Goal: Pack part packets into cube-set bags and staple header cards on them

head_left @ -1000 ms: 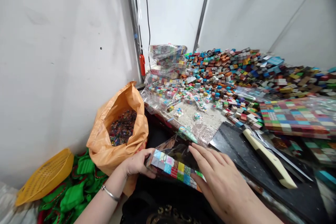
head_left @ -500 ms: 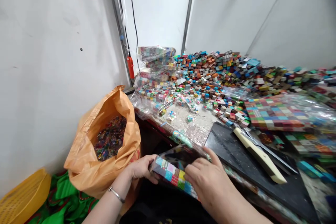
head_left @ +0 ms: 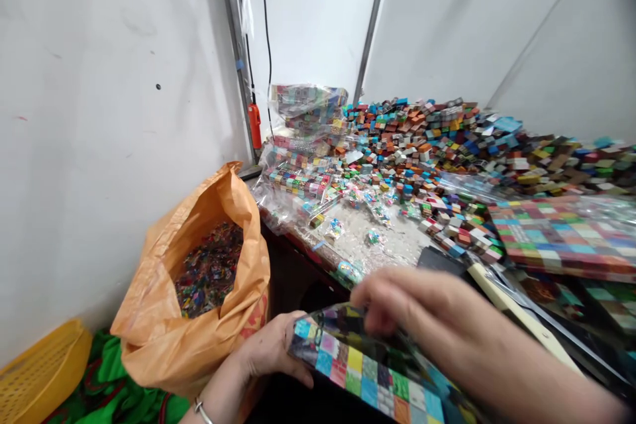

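Observation:
A multicoloured, checkered box tilts in front of me near the bench's edge, with clear plastic film along its top side. My left hand is closed on the box's left end, thumb along the near side. Over the top of the box, my right hand has its fingers curled toward the film. Motion blur smears those fingers, so I cannot make out whether they pinch anything. Behind the right wrist lies a cream-handled cutting tool with a metal blade, partly covered by my forearm.
An orange sack of small colourful pieces stands to the left, beside a yellow basket and green cloth. Small colourful blocks pile up along the back of the bench. Film-wrapped checkered boxes lie at the right.
My right hand has lifted from the box's near side and swung up over it. The box shows more of its long checkered side. My left hand keeps its hold.

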Demonstrator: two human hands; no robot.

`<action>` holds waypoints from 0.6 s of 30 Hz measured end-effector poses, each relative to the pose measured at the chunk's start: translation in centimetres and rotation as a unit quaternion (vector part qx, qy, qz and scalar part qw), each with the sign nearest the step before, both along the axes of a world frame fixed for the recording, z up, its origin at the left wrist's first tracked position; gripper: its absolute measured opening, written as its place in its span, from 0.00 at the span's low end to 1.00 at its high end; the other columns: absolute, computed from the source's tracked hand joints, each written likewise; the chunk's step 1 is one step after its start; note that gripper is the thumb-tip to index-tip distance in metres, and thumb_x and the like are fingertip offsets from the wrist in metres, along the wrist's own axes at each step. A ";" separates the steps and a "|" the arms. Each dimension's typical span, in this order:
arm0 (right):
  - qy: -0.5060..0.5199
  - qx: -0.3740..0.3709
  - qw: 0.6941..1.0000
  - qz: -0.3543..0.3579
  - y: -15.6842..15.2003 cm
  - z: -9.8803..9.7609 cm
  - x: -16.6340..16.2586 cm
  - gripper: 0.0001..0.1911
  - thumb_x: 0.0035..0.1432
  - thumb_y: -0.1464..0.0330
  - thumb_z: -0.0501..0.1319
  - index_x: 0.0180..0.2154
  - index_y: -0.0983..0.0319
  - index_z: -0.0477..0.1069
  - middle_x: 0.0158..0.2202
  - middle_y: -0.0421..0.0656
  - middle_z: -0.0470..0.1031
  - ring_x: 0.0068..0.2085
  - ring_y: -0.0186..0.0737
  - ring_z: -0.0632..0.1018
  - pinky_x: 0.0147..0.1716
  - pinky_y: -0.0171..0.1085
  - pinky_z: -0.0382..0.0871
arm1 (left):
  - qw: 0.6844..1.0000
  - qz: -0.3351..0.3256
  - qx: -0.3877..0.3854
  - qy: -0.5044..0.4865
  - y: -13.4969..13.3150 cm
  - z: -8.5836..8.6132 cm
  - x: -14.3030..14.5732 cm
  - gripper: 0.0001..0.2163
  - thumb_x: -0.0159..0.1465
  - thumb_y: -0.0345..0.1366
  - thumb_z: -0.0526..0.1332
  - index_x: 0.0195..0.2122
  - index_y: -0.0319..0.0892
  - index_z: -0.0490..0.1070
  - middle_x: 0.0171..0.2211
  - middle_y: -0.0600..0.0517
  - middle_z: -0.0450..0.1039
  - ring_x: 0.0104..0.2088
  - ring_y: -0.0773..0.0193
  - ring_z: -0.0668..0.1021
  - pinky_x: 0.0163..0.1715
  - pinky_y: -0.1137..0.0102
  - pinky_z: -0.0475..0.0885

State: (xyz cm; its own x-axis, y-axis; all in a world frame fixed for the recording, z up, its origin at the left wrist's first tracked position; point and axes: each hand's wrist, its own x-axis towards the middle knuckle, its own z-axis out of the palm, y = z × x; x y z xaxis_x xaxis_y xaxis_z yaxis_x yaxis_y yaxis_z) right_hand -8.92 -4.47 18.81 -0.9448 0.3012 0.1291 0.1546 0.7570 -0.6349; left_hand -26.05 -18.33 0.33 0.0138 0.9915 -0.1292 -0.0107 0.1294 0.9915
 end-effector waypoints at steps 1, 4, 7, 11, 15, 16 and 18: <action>-0.001 0.018 0.999 -0.044 2.0 -0.3 -1.5 0.18 0.63 0.65 0.43 0.32 0.58 0.69 0.25 0.38 0.74 0.27 0.32 0.75 0.25 0.29 0.69 | 1.000 0.006 -0.004 0.007 -0.1 0.1 0.0 0.28 0.36 0.34 0.72 0.40 0.40 0.68 0.38 0.50 0.71 0.39 0.57 0.72 0.40 0.66 0.68; -0.015 0.173 0.971 -0.162 7.5 -4.2 -6.4 0.14 0.61 0.64 0.47 0.37 0.61 0.69 0.34 0.46 0.75 0.32 0.39 0.77 0.29 0.36 0.72 | 0.999 0.019 -0.021 0.043 -0.4 0.3 -0.1 0.28 0.34 0.37 0.73 0.39 0.41 0.69 0.36 0.51 0.72 0.39 0.57 0.72 0.38 0.69 0.68; -0.010 0.228 0.953 -0.200 10.2 -9.3 -10.2 0.15 0.55 0.61 0.55 0.40 0.65 0.68 0.42 0.55 0.71 0.43 0.52 0.73 0.37 0.47 0.69 | 0.997 0.026 -0.037 0.070 -0.5 0.0 -0.4 0.28 0.35 0.39 0.72 0.40 0.41 0.70 0.36 0.51 0.71 0.38 0.57 0.71 0.36 0.70 0.68; -0.005 0.269 0.938 -0.218 10.2 -13.1 -11.8 0.15 0.56 0.62 0.53 0.38 0.67 0.68 0.38 0.54 0.71 0.42 0.52 0.73 0.35 0.44 0.68 | 0.990 0.039 -0.042 0.129 -0.4 -1.3 -0.9 0.23 0.40 0.39 0.70 0.40 0.43 0.71 0.39 0.50 0.70 0.39 0.57 0.70 0.40 0.69 0.67; -0.013 0.279 0.938 -0.205 11.1 -13.4 -10.4 0.12 0.59 0.71 0.47 0.32 0.65 0.68 0.31 0.46 0.71 0.35 0.39 0.74 0.34 0.34 0.67 | 0.990 0.046 -0.055 0.125 -0.4 -1.5 -1.1 0.22 0.42 0.40 0.69 0.39 0.45 0.71 0.40 0.51 0.70 0.41 0.56 0.70 0.43 0.68 0.65; -0.015 0.280 0.937 -0.207 11.7 -13.3 -9.6 0.12 0.59 0.72 0.47 0.32 0.65 0.68 0.31 0.46 0.71 0.34 0.38 0.74 0.34 0.34 0.67 | 0.990 0.049 -0.064 0.111 -0.5 -1.2 -1.0 0.21 0.43 0.41 0.69 0.39 0.46 0.71 0.39 0.52 0.71 0.42 0.56 0.70 0.44 0.67 0.65; -0.020 0.284 0.932 -0.224 13.0 -13.0 -7.8 0.10 0.58 0.72 0.48 0.36 0.66 0.67 0.35 0.48 0.71 0.37 0.40 0.72 0.37 0.36 0.66 | 0.991 0.063 -0.081 0.083 -0.8 -0.6 -0.6 0.19 0.45 0.42 0.68 0.40 0.48 0.70 0.38 0.53 0.71 0.42 0.55 0.71 0.44 0.65 0.65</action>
State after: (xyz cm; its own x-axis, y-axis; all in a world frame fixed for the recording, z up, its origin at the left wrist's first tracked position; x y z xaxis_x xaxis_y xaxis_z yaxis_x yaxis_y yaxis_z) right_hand -16.68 8.50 5.81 -0.7488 0.5600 0.3546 0.5506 0.8234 -0.1376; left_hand -26.65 -19.17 -0.27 -0.1429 0.9503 -0.2765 0.1243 0.2944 0.9476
